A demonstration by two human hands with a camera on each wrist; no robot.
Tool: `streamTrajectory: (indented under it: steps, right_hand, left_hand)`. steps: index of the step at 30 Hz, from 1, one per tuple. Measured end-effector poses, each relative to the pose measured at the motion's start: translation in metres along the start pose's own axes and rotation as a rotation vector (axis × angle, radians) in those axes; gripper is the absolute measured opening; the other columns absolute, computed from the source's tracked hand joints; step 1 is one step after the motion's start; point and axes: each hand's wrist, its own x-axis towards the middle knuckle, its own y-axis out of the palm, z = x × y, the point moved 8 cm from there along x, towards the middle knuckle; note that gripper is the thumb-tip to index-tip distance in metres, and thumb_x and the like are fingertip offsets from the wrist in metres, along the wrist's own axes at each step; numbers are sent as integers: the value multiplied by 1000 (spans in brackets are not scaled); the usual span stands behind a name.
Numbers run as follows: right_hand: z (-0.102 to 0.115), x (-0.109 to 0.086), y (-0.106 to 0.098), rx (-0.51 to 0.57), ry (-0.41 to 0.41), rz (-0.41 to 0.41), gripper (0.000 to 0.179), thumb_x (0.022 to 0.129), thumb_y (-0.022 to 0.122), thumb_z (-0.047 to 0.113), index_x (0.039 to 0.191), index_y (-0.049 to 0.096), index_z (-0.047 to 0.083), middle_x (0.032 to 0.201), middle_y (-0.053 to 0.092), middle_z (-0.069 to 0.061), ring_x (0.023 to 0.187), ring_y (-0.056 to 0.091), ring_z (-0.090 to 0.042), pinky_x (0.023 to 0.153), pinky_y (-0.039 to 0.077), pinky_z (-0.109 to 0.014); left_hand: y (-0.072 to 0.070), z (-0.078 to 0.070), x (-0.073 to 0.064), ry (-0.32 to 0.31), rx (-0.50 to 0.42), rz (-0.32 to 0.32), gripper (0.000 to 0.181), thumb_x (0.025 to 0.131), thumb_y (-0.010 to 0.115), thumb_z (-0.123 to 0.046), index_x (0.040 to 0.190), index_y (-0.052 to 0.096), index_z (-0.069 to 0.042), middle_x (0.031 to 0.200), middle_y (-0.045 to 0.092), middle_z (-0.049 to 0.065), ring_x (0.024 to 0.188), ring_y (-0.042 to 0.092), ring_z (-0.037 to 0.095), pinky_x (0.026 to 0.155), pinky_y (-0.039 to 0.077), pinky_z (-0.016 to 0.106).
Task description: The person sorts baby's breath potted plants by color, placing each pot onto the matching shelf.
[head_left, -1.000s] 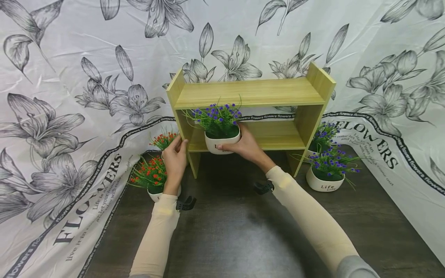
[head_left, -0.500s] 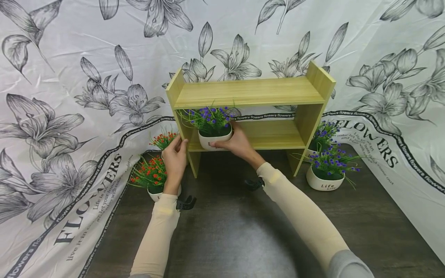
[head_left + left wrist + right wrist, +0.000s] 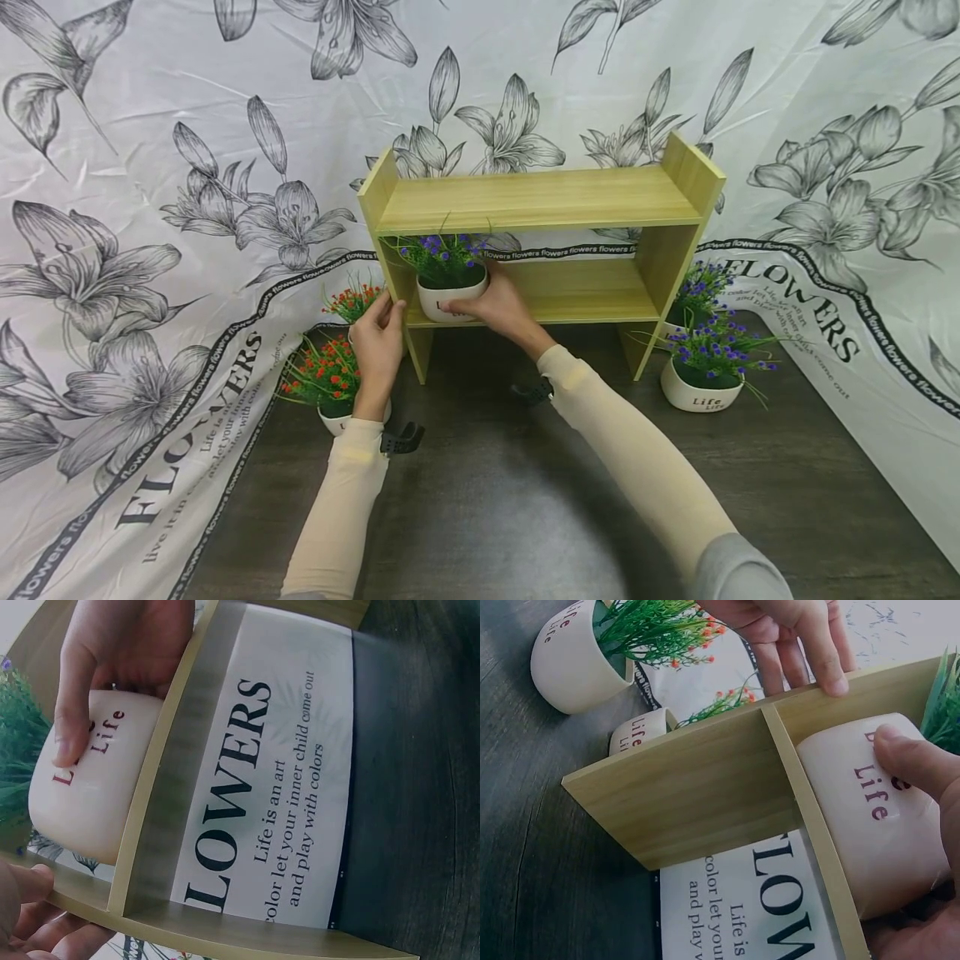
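My right hand [image 3: 504, 304] grips a white pot of purple flowers [image 3: 450, 287], its thumb across the "Life" lettering. The pot sits at the left end of the wooden shelf's [image 3: 585, 287] middle board, its base right at the board's front edge. In the left wrist view, the same pot [image 3: 97, 799] stands against that board. My left hand [image 3: 377, 350] pinches the front edge of the shelf's left side panel. From the right wrist view, the left hand [image 3: 799, 637] has its thumb and fingers on either side of that panel [image 3: 690, 780].
Two pots of orange-red flowers [image 3: 330, 375] stand left of the shelf, partly behind my left hand. On the right are two pots of purple flowers [image 3: 701, 392], one behind the other. Patterned white cloth [image 3: 255, 50] hangs behind the dark table [image 3: 480, 500].
My right hand has moved the purple flower pot leftward and inward, from in front of the shelf to under its top board. The left hand has stayed on the side panel.
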Motion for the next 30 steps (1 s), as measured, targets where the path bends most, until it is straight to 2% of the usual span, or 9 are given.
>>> streamTrajectory:
  steps: [11,23,30]
  right_hand:
    - [0,5,5,-55,67,10,118,80,95,39,168,26,4,162,47,-20,140,58,-35,114,53,-49]
    - [0,11,16,-26,63,22,119,82,95,40,169,21,6,162,44,-19,140,57,-34,113,53,-50]
    - [4,11,20,-60,46,19,117,83,94,38,168,21,5,161,45,-20,139,58,-35,112,54,-49]
  left_hand:
    - [1,2,-1,-13,-4,10,36,105,71,-20,140,72,-9,130,75,18,113,78,31,94,63,43]
    - [0,1,-2,-8,4,-4,33,105,71,-17,136,75,-8,125,77,18,110,79,30,92,63,46]
    - [0,1,-1,-2,8,-6,32,104,72,-16,135,75,-8,124,77,18,109,79,31,89,64,44]
